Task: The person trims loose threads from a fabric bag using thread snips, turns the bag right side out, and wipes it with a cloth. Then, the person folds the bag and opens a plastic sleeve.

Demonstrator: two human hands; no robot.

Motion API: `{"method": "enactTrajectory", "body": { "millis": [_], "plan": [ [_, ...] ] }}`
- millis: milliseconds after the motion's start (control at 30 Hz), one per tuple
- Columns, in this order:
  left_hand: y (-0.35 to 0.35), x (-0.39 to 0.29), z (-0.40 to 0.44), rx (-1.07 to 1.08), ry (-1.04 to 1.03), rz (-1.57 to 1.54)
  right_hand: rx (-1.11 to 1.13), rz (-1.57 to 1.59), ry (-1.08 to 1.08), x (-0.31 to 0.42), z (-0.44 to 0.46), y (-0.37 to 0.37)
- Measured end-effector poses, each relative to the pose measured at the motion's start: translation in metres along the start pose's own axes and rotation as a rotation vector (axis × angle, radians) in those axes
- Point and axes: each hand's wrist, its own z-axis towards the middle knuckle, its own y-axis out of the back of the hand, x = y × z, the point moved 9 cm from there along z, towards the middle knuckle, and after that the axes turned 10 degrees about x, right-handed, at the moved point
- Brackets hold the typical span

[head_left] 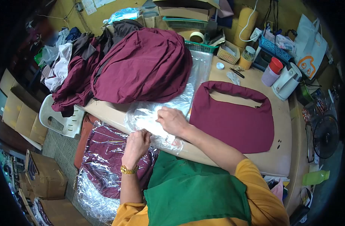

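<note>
Clear plastic bags [168, 109] lie on the table's front part. My left hand [137, 145], with a gold watch at the wrist, is closed at the near edge of the plastic and seems to pinch it. Farther right, my right hand [171, 120] is closed over the same plastic, its fingertips on the sheet. Just right of this hand, a maroon shoulder bag [232, 122] lies flat, its strap toward the back. A large heap of maroon fabric [142, 67] rests behind my hands.
Plastic-wrapped maroon items [108, 162] sit below the table at the left, near a white chair [63, 120] and cardboard boxes [48, 177]. Along the back stand a green basket [200, 47], a jar [248, 56], a pink cup [272, 71] and a white kettle [288, 81].
</note>
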Motion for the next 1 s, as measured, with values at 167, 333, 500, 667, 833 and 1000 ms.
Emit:
{"method": "enactTrajectory", "body": {
  "millis": [167, 333, 500, 667, 833, 1000],
  "plan": [
    [-0.018, -0.015, 0.052, -0.104, -0.266, -0.042, -0.375, 0.125, 0.140, 0.023, -0.013, 0.076],
    [-0.058, -0.016, 0.090, -0.212, -0.197, 0.387, -0.342, -0.022, 0.227, 0.046, -0.038, 0.091],
    [-0.070, -0.036, 0.059, 0.124, -0.394, 0.293, -0.226, -0.017, 0.063, -0.009, -0.090, 0.097],
    [-0.035, -0.006, 0.050, -0.124, -0.279, 0.238, -0.103, 0.106, -0.095, -0.035, -0.119, 0.092],
    [-0.022, 0.021, 0.071, -0.145, -0.350, 0.004, -0.070, 0.230, 0.110, 0.015, -0.112, 0.069],
    [0.023, -0.012, 0.070, -0.285, -0.302, -0.243, 0.052, 0.174, 0.340, 0.070, -0.060, -0.020]
  ]
}}
